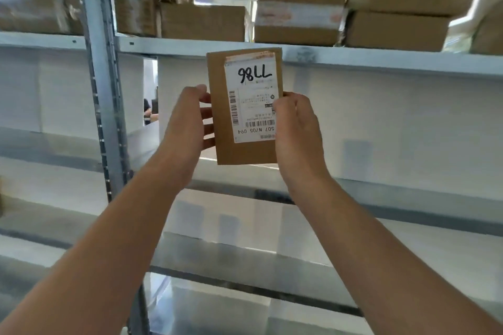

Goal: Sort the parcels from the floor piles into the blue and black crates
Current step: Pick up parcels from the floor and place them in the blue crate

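I hold a small flat brown cardboard parcel [223, 133] upright in front of me, at the middle of the view. Its white shipping label faces me upside down, with black handwriting and barcodes. My left hand [187, 119] grips the parcel's left edge, fingers curled behind it. My right hand [295, 128] grips the right edge, thumb over the label's corner. No blue or black crate is in view, and no floor pile.
A grey metal shelving rack [381, 62] fills the view, with an upright post [102, 90] at the left. Several brown cardboard boxes [392, 5] are stacked on the top shelf. Through a gap at centre-left, part of another person [148, 114] shows.
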Demonstrator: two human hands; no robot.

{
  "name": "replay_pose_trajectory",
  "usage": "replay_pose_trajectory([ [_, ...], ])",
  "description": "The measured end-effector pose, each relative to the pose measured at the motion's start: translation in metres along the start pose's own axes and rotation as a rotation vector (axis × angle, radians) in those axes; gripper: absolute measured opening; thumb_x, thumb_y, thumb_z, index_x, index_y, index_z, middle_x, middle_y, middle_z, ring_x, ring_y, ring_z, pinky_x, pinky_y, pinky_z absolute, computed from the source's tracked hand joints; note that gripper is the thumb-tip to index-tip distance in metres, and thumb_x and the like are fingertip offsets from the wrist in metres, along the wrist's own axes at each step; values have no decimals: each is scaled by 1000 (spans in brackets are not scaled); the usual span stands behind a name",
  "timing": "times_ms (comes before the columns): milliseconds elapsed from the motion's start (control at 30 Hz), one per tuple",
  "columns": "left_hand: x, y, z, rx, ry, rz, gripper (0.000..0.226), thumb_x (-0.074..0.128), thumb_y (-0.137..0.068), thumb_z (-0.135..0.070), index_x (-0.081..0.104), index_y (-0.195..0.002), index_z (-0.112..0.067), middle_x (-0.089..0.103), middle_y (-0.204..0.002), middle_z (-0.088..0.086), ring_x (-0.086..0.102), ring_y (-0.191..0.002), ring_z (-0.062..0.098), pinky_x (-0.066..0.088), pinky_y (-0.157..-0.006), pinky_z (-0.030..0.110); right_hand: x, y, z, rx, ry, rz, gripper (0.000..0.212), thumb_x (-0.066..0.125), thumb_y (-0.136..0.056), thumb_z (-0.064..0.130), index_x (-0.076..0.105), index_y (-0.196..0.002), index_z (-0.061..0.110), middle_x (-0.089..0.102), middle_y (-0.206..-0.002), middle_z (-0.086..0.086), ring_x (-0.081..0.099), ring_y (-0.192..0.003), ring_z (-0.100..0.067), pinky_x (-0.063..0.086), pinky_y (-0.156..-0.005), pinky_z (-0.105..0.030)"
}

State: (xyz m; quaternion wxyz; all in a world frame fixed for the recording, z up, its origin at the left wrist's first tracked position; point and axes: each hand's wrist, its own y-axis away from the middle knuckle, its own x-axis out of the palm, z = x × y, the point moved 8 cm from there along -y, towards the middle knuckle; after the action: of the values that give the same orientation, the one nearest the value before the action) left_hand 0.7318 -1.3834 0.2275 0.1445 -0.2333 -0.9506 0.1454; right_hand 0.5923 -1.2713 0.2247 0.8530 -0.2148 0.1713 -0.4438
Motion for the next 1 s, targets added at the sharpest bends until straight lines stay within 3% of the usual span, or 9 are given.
replay_pose_trajectory([
  [67, 22, -2, -11, 9, 22, 74, 32, 36, -102, -41, 60, -93, -21, 75, -94, 5, 73, -88, 23, 55, -81, 38, -25, -1, 11, -16, 18, -77, 34, 36, -110, 55, 54, -133, 36, 61, -136, 6, 64, -110, -9, 53, -61, -11],
  [267, 81, 8, -32, 10, 84, 316, 36, 32, -105, -43, 62, -102, -23, 74, -113, 6, 72, -102, 26, 57, -92, 41, -88, 16, 41, -33, 83, -312, 39, 39, -105, 56, 56, -132, 34, 62, -135, 3, 64, -113, -8, 55, -66, -16],
  [467, 139, 46, -31, -32, 157, 559, 37, 31, -105, -42, 64, -99, -26, 77, -103, 2, 74, -97, 22, 58, -86, 39, -153, 66, 59, 21, 192, -538, 39, 40, -104, 56, 58, -130, 34, 64, -132, 3, 68, -109, -8, 54, -60, -12],
  [667, 192, 117, -25, -119, 205, 752, 39, 30, -106, -47, 65, -104, -28, 78, -99, -4, 75, -95, 20, 58, -87, 39, -217, 134, 75, 39, 296, -707, 53, 37, -90, 67, 58, -130, 38, 65, -130, 3, 69, -108, -7, 56, -68, -18],
  [833, 234, 195, -30, -154, 227, 881, 39, 28, -107, -48, 62, -107, -30, 74, -113, -2, 72, -102, 22, 57, -94, 43, -278, 201, 91, 62, 321, -819, 59, 39, -85, 67, 61, -130, 37, 66, -131, 1, 69, -112, -10, 58, -72, -21],
  [1000, 272, 275, -30, -202, 231, 972, 38, 28, -107, -47, 62, -110, -31, 72, -116, -1, 71, -105, 23, 57, -94, 43, -337, 269, 104, 104, 336, -898, 49, 43, -89, 58, 64, -125, 34, 69, -127, 0, 73, -106, -8, 56, -62, -12],
])
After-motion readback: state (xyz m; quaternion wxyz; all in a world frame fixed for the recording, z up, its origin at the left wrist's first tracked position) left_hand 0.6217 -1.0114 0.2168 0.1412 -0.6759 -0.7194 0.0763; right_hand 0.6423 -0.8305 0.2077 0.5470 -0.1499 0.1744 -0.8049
